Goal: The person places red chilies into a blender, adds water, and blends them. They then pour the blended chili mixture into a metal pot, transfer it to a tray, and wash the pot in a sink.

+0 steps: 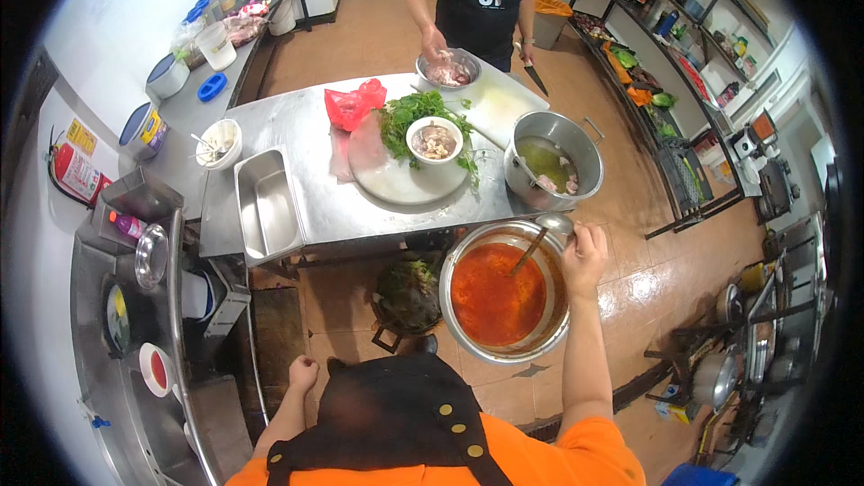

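My right hand (586, 255) is closed on a metal ladle (555, 223) above the right rim of a big metal pot (503, 356). The ladle's rounded metal end shows beside my fingers, and a stained shaft slopes down to the red-orange soup (496, 293) in the pot. Loosely curled, my left hand (304, 373) hangs low beside my black apron (391, 412) and holds nothing visible. A second metal pot (588, 179) stands on the steel table's right corner, with greenish liquid and pale meat pieces inside.
Across the steel table (270, 118), a person in a black shirt reaches into a metal bowl of meat (449, 73) and holds a knife (534, 79). A round board (378, 175) carries leafy herbs (408, 111) and a white bowl of meat (435, 142). A dark basin (405, 293) sits below.
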`<state>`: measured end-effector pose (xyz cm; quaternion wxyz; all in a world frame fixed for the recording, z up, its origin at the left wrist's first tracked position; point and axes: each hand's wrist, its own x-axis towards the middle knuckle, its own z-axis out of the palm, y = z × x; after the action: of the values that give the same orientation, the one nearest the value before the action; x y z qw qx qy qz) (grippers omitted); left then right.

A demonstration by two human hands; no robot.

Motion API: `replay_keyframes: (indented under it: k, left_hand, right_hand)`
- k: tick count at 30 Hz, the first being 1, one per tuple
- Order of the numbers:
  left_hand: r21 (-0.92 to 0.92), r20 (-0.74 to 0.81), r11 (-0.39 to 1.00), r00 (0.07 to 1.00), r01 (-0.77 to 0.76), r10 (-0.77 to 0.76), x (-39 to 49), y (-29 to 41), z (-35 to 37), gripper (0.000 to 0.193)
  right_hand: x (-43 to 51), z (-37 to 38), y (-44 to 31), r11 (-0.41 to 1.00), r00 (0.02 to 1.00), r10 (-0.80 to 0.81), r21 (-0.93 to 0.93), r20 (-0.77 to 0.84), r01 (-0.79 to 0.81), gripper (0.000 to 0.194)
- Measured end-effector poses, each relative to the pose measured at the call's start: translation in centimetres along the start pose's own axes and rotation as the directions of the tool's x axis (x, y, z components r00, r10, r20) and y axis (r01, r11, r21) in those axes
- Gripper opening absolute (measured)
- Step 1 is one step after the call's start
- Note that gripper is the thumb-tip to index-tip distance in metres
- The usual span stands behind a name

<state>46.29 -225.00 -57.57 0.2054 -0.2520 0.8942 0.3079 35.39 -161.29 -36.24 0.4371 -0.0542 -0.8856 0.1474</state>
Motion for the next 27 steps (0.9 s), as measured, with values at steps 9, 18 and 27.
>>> replay_keyframes:
  k: [9, 18, 27]
  left_hand:
    - [0.036, 0.106, 0.977, 0.971, 0.211, -0.213, -2.4, -1.6, 0.5, 0.027]
    - [0.035, 0.195, 0.956, 0.936, 0.292, -0.293, -2.6, -1.5, 1.1, 0.029]
    - [-0.100, 0.172, 0.991, 0.983, 0.086, -0.068, -1.1, 2.1, 2.3, 0.031]
  right_hand:
    - [-4.4, 2.6, 2.9, 0.998, 0.998, 0.061, -0.029, 0.005, -0.061, 0.024]
    - [-5.9, 1.8, 5.0, 0.994, 0.995, 0.069, -0.086, 0.067, -0.063, 0.021]
    - [-5.4, 0.1, 7.2, 0.969, 0.973, 0.204, -0.118, -0.105, -0.216, 0.019]
